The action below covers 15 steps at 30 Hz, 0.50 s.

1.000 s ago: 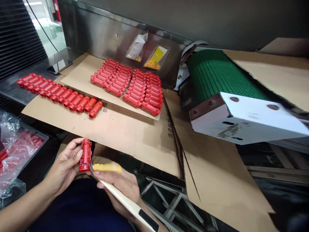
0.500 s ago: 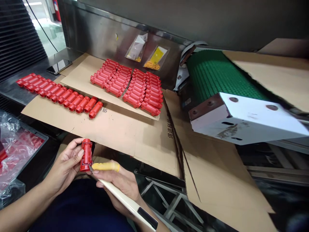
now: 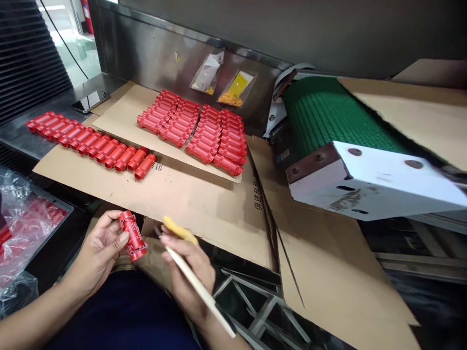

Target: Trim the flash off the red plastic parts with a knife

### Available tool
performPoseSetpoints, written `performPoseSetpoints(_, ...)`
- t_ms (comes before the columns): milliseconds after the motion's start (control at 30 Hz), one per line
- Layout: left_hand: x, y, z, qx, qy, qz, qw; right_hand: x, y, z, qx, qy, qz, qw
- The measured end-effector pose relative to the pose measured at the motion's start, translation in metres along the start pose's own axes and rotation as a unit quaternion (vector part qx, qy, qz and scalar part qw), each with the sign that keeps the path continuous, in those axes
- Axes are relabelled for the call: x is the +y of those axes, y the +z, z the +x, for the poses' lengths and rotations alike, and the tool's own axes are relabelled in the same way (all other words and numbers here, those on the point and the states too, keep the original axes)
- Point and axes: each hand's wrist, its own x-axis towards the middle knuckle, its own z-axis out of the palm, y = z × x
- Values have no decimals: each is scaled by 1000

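Note:
My left hand (image 3: pixel 100 250) pinches a red plastic tubular part (image 3: pixel 133 236) between thumb and fingers, tilted, its open side with moulded ribs facing up. Just to the right, apart from that part, my right hand (image 3: pixel 191 272) grips a long tool with a cream handle (image 3: pixel 193 282) and a dark end, like a knife; its thin dark tip points up and left, slightly blurred. A yellow finger cot (image 3: pixel 180 231) covers my right index finger.
A row of red parts (image 3: pixel 98 143) and a stacked block of them (image 3: pixel 191 129) lie on cardboard (image 3: pixel 175 194). Behind are small bags with yellow bits (image 3: pixel 233 92) and a phone (image 3: pixel 90 101). A green conveyor belt (image 3: pixel 328 112) stands right; a plastic-lined bin (image 3: pixel 54 228) left.
My right hand has drawn the tool away from the red part, up and to the right. The red part has tilted in my left hand, its lower end swinging right.

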Motion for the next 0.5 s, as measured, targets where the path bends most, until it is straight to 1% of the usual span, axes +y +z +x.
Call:
performPoseSetpoints(67,-2,-1,-3,6,42,43,998,-3,4,1,-57,-43,13,997)
performPoseSetpoints(133,-3,-3,-6,6,61,80,995,-5,9,3,-77,-72,17,994)
performPoseSetpoints(267,-3,-2,-10,8,70,114,991,-6,15,7,-73,-102,19,992)
performPoseSetpoints(500,-2,4,-10,5,63,90,994,-8,17,7,-65,-114,24,991)
